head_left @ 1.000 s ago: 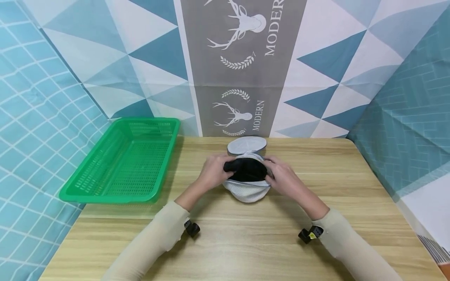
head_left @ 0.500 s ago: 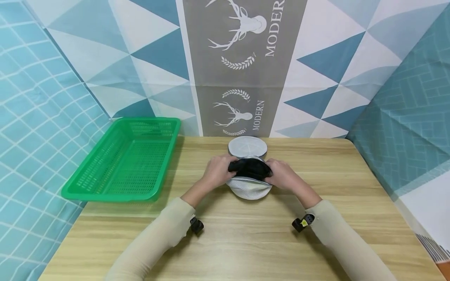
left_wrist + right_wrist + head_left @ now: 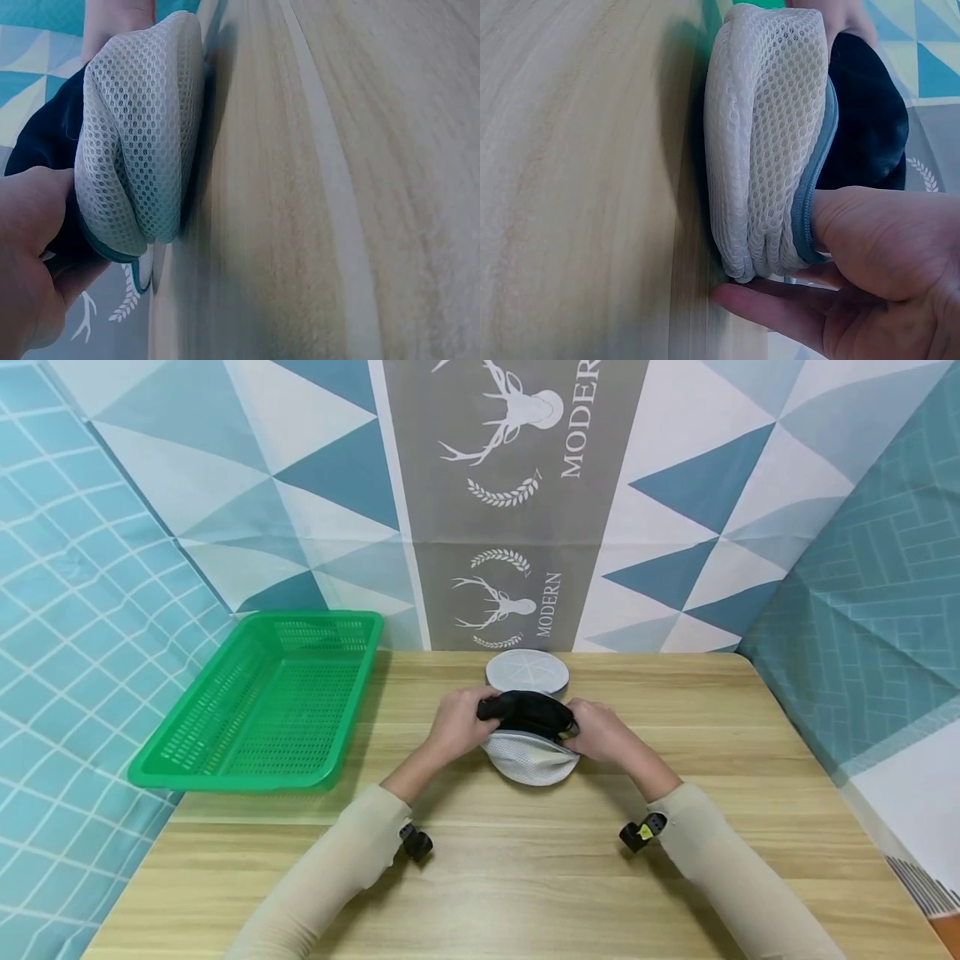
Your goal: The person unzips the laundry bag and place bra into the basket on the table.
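Note:
A white mesh laundry bag (image 3: 531,762) with a grey-blue zipped edge sits on the table, its round lid (image 3: 527,672) folded back behind it. Black fabric (image 3: 527,712) bulges out of the opening; its exact kind cannot be told. My left hand (image 3: 459,723) pinches the fabric's left end at the mouth of the bag. On the opposite side, my right hand (image 3: 597,729) grips the bag's rim, and in the right wrist view its thumb goes in past the zipper (image 3: 815,165) while fingers (image 3: 769,307) lie outside. The bag's inside is mostly hidden.
A green perforated plastic basket (image 3: 341,760) stands at the left of the wooden table (image 3: 525,877). Behind the bag rises a patterned backdrop (image 3: 510,510), close to the table's back edge. Tiled-pattern cloths hang at both sides.
Both hands shifted slightly right at first. The black fabric now stands a little higher out of the bag, and its front rim sits lower against the fabric.

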Demonstrator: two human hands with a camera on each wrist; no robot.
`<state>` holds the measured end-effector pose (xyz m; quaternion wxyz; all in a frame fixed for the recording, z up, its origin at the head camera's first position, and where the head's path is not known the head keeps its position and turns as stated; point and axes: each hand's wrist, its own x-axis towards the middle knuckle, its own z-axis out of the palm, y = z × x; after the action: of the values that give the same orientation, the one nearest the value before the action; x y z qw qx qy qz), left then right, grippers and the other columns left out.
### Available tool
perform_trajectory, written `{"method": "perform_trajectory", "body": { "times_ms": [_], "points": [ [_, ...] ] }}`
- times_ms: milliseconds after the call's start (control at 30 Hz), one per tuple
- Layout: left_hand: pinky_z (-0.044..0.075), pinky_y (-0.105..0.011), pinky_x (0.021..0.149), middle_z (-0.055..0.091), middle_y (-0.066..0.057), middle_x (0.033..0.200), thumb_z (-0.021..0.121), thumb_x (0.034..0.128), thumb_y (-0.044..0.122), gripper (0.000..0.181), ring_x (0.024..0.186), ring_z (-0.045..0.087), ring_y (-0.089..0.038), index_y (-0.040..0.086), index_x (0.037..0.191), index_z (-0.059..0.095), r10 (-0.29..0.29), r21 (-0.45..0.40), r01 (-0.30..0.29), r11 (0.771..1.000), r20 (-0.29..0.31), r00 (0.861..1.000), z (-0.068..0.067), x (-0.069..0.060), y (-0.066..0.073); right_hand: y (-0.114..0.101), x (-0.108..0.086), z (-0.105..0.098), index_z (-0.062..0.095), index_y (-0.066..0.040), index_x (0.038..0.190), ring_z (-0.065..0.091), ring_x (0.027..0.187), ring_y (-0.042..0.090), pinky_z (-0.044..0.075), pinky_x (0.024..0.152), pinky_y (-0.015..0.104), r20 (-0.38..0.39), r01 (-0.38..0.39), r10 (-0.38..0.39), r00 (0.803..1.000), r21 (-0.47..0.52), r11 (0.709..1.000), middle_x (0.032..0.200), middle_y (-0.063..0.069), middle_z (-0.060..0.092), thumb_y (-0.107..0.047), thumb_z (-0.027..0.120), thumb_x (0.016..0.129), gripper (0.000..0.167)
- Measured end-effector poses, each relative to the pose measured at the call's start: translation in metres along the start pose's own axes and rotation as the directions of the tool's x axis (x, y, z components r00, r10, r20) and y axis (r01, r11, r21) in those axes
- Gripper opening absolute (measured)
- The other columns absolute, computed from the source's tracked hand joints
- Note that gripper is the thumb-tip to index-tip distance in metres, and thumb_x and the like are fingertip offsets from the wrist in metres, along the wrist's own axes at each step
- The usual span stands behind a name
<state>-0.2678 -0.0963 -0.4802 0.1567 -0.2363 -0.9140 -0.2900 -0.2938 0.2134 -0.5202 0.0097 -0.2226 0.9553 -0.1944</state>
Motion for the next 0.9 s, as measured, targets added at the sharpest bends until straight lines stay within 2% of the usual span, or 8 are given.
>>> {"method": "perform_trajectory", "body": {
  "times_ms": [133, 233, 300, 367, 467, 600, 700, 900],
  "points": [
    [0.064, -0.048, 0.094, 0.088, 0.001, 0.118, 0.095, 0.0816, 0.025, 0.041, 0.108, 0.083, -0.023, 0.025, 0.121, 0.083, -0.028, -0.053, 0.026, 0.998, -0.039, 0.999, 0.033, 0.007, -0.044, 0.001, 0.003, 0.002, 0.075, -0.006, 0.11, 0.073, 0.096, 0.027, 0.062, 0.087, 0.05, -0.005, -0.019, 0.019, 1.0, -0.005, 1.0, 0.106, 0.008, 0.078, -0.026, 0.096, 0.082, 0.041],
    [0.063, -0.04, 0.092, 0.087, 0.007, 0.113, 0.096, 0.0816, 0.03, 0.038, 0.104, 0.081, -0.017, 0.029, 0.117, 0.083, -0.039, -0.079, 0.033, 0.996, -0.078, 0.996, 0.042, 0.009, -0.059, -0.003, 0.003, 0.0, 0.071, -0.005, 0.108, 0.065, 0.087, 0.024, 0.055, 0.077, 0.045, -0.001, -0.028, 0.028, 1.0, -0.01, 1.0, 0.096, 0.005, 0.071, -0.022, 0.096, 0.081, 0.04],
    [0.061, -0.036, 0.09, 0.086, 0.01, 0.109, 0.096, 0.0821, 0.031, 0.035, 0.1, 0.08, -0.013, 0.031, 0.115, 0.083, -0.057, -0.108, 0.047, 0.993, -0.096, 0.994, 0.04, 0.009, -0.06, -0.007, 0.001, -0.002, 0.073, -0.002, 0.108, 0.062, 0.085, 0.026, 0.052, 0.074, 0.043, 0.001, -0.017, 0.017, 1.0, -0.011, 1.0, 0.096, 0.007, 0.069, -0.017, 0.094, 0.081, 0.038],
    [0.059, -0.033, 0.087, 0.085, 0.009, 0.105, 0.095, 0.0836, 0.032, 0.031, 0.096, 0.078, -0.012, 0.031, 0.112, 0.083, -0.072, -0.163, 0.052, 0.985, -0.115, 0.991, 0.034, 0.008, -0.055, -0.021, -0.005, -0.014, 0.078, 0.0, 0.114, 0.067, 0.094, 0.03, 0.056, 0.081, 0.046, 0.031, -0.015, 0.015, 0.999, -0.007, 1.0, 0.106, 0.012, 0.074, -0.013, 0.092, 0.083, 0.036],
    [0.061, -0.039, 0.089, 0.085, -0.002, 0.102, 0.092, 0.0869, 0.027, 0.026, 0.096, 0.077, -0.022, 0.021, 0.11, 0.082, -0.112, -0.248, 0.083, 0.965, -0.105, 0.988, -0.003, 0.0, -0.016, -0.038, -0.014, -0.028, 0.082, -0.001, 0.125, 0.073, 0.112, 0.039, 0.061, 0.094, 0.051, 0.061, -0.001, 0.001, 0.998, -0.003, 1.0, 0.126, 0.019, 0.077, -0.007, 0.088, 0.086, 0.04],
    [0.061, -0.049, 0.096, 0.084, -0.017, 0.105, 0.088, 0.0901, 0.016, 0.024, 0.102, 0.077, -0.037, 0.007, 0.11, 0.079, -0.191, -0.285, 0.155, 0.946, -0.101, 0.976, -0.049, -0.006, 0.034, -0.039, -0.012, -0.027, 0.082, -0.007, 0.134, 0.073, 0.124, 0.037, 0.06, 0.105, 0.054, 0.057, -0.02, 0.018, 0.998, 0.019, 1.0, 0.137, 0.017, 0.077, -0.007, 0.089, 0.086, 0.049],
    [0.059, -0.051, 0.099, 0.083, -0.019, 0.11, 0.086, 0.091, 0.013, 0.027, 0.107, 0.076, -0.039, 0.004, 0.115, 0.079, -0.255, -0.313, 0.207, 0.927, -0.121, 0.959, -0.056, -0.004, 0.038, -0.031, -0.006, -0.017, 0.082, -0.009, 0.134, 0.073, 0.123, 0.036, 0.06, 0.104, 0.055, 0.046, -0.04, 0.039, 0.998, 0.025, 0.999, 0.137, 0.016, 0.077, -0.009, 0.091, 0.084, 0.05],
    [0.059, -0.053, 0.101, 0.081, -0.023, 0.114, 0.086, 0.0927, 0.016, 0.03, 0.111, 0.076, -0.042, 0.003, 0.119, 0.078, -0.332, -0.347, 0.25, 0.904, -0.201, 0.922, -0.065, -0.005, 0.032, -0.051, -0.018, -0.039, 0.08, -0.006, 0.137, 0.07, 0.133, 0.042, 0.059, 0.114, 0.058, 0.103, -0.05, 0.046, 0.994, 0.038, 0.998, 0.142, 0.02, 0.075, -0.008, 0.09, 0.088, 0.049]
  ]
}}
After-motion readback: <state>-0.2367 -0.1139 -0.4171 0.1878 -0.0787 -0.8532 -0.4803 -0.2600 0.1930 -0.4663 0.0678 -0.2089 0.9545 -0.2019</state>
